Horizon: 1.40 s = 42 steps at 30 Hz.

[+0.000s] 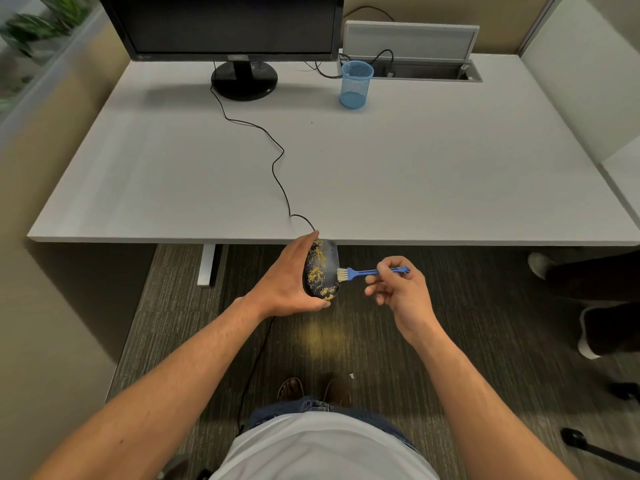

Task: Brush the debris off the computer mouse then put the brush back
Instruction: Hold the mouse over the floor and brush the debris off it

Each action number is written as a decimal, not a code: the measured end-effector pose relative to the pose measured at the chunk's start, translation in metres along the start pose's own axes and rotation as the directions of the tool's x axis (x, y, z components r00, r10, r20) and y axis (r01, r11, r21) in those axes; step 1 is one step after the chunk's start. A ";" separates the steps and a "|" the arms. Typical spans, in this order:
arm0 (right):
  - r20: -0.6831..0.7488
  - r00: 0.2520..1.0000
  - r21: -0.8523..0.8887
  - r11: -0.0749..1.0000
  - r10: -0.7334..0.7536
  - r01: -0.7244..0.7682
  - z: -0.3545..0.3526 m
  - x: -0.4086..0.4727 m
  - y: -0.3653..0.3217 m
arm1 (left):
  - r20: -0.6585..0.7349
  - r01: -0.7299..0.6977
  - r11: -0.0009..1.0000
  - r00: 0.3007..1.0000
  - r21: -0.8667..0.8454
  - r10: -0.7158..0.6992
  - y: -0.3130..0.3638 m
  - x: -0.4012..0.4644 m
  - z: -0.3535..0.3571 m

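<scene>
I saw wide bare desk (450,174) surface between near edge and blue mesh cup (356,84). Mouse cable (277,161) snaked across left-centre. Monitor stand (244,79) blocked back left; open cable tray (426,71) lay just behind cup.

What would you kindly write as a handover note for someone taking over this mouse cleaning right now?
Left hand grips the computer mouse, held off the desk edge over the carpet.
Right hand pinches the blue brush, bristles at the mouse's right side.
Done: some yellow debris seems to have fallen to the floor.
Left: much debris remains on the mouse; brush it off, then probably return the brush to the blue mesh cup.
</scene>
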State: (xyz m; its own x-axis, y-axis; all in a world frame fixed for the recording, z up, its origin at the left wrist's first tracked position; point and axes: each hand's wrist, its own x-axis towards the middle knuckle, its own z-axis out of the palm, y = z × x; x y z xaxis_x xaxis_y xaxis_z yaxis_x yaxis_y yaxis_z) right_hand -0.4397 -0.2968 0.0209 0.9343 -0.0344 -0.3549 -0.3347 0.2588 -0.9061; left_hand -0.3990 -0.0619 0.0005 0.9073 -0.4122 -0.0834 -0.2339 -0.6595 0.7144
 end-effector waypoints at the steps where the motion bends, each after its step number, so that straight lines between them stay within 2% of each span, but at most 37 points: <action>1: 0.001 1.000 0.014 1.000 -0.005 0.005 0.001 0.002 -0.001 | 0.001 0.000 1.000 1.000 0.001 0.000 0.000 0.000 0.000; 9: -0.044 0.999 0.028 0.999 -0.032 0.034 0.022 0.021 -0.015 | 0.010 -0.013 1.000 1.000 0.000 0.013 0.001 0.003 0.002; 14: -0.129 0.981 -0.089 0.986 -0.148 0.138 0.031 0.038 -0.026 | 0.020 -0.023 1.000 1.000 0.000 0.023 0.000 0.003 0.005; 20: -0.075 0.958 -0.369 0.901 -0.275 0.229 0.043 0.042 -0.025 | 0.002 -0.031 0.999 1.000 -0.015 0.031 0.000 0.005 0.005; 24: -0.041 0.945 -0.487 0.833 -0.323 0.264 0.044 0.036 -0.018 | -0.012 -0.024 1.000 1.000 -0.014 0.024 -0.001 0.006 0.003; 35: 0.015 0.924 -0.525 0.783 -0.382 0.332 0.038 -0.011 0.003 | -0.012 0.008 1.000 1.000 -0.027 -0.008 -0.008 0.010 0.003; 42: 0.038 0.864 -0.602 0.679 -0.502 0.420 0.033 -0.032 0.020 | -0.014 -0.001 1.000 1.000 -0.019 0.001 -0.010 0.014 0.003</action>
State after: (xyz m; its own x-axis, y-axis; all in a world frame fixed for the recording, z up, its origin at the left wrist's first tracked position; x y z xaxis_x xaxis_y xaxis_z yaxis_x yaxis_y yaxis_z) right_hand -0.4719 -0.2589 0.0214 0.9799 -0.1232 0.1566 0.0914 -0.4201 -0.9029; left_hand -0.3848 -0.0626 -0.0101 0.9118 -0.4040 -0.0737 -0.2279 -0.6471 0.7275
